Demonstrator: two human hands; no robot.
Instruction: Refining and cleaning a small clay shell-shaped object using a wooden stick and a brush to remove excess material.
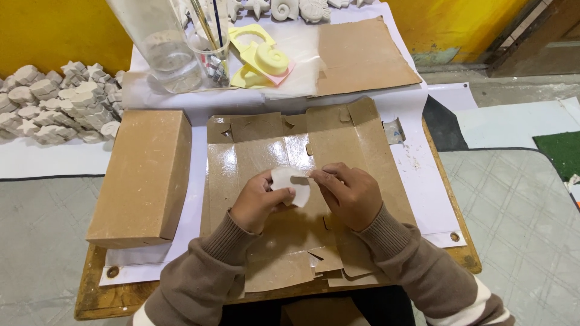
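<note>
Partly hidden by fingers, one white plaster piece sits pinched between left hand and right hand, both closed on it, above flattened cardboard sheets on the table. One closed cardboard box left; two yellow molds behind; shape unclear.

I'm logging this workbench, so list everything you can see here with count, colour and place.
white cast piece: one, white, held over the flat cardboard by both hands
flattened box blank: one on top, brown, table centre; more sheets under it
closed cardboard box: one, brown, left of the blank
yellow moulds: a few, pale yellow, behind the blank
clear container: one, transparent, back left
brush jar: one, clear, beside the container
plaster figures: a heap, off-white, far left; more along the back edge
cardboard sheet: one, brown, back right
wooden table: one, brown, under a white sheet
left hand: fingers on the piece
right hand: fingers on the piece
</note>
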